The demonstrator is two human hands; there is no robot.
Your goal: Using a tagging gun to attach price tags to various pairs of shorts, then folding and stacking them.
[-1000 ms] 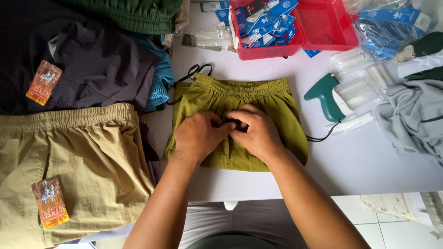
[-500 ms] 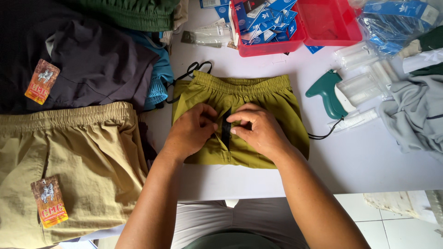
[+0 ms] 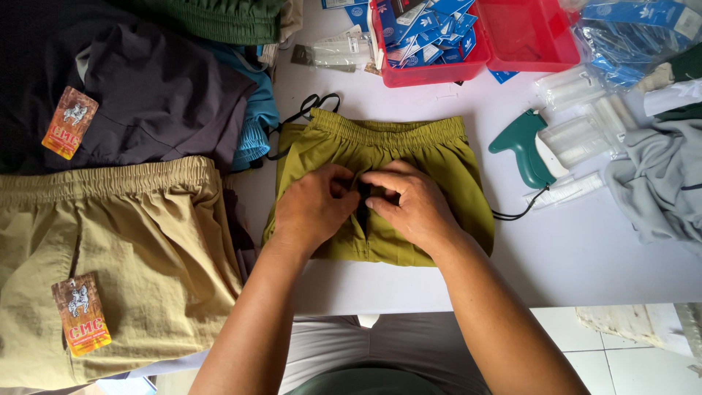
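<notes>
olive-green nylon shorts (image 3: pixel 439 157) | thin, floppy, slippery-looking (best grabbed by elastic waistband, I reckon) | left hand (image 3: pixel 311 208), right hand (image 3: pixel 413 205) both pinching centre seam

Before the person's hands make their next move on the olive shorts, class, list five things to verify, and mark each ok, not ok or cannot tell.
1. Olive shorts lie flat on the white table: ok.
2. Left hand and right hand both rest on the front middle of the shorts: ok.
3. What the fingertips pinch between them: cannot tell, hidden by the fingers.
4. Green tagging gun lies free beside the right hand: ok.
5. Black drawstring tucked in: not ok, it loops out past the waistband.
</notes>
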